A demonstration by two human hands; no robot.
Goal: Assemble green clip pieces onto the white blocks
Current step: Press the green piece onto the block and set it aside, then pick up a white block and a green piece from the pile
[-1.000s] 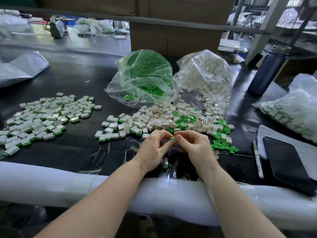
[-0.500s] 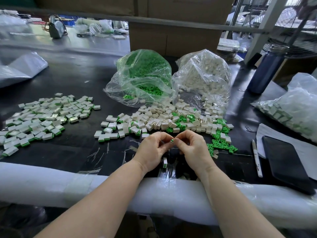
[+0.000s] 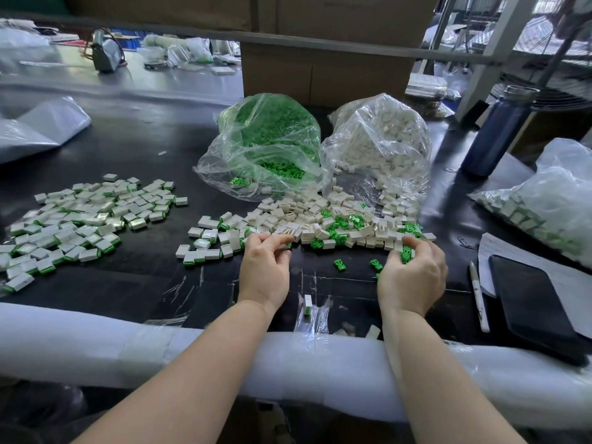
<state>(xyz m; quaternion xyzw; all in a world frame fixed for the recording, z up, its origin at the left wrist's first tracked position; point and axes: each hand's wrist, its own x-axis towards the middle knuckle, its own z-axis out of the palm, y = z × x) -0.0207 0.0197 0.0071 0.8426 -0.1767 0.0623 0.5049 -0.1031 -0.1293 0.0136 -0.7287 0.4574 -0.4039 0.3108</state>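
Note:
My left hand (image 3: 266, 270) reaches to the near edge of the loose pile of white blocks (image 3: 320, 216), thumb and fingers pinched on a white block with a bit of green at its tip. My right hand (image 3: 413, 277) is curled over green clips (image 3: 405, 255) at the pile's right end, fingers closed on them. Two loose green clips (image 3: 339, 265) lie on the black table between my hands. Assembled white-and-green blocks (image 3: 80, 219) are spread at the left. Behind the pile stand an open bag of green clips (image 3: 272, 149) and a bag of white blocks (image 3: 381, 145).
One assembled block (image 3: 308, 304) lies near the foam-padded table edge (image 3: 128, 347). A pen (image 3: 479, 296), a dark phone (image 3: 531, 302) on paper and another bag of blocks (image 3: 551, 203) are at the right. A blue bottle (image 3: 496, 136) stands back right, a cardboard box (image 3: 320, 75) behind.
My hands were pressed together over one piece near the table edge. They have parted and moved forward, the left to the white blocks, the right to the green clips.

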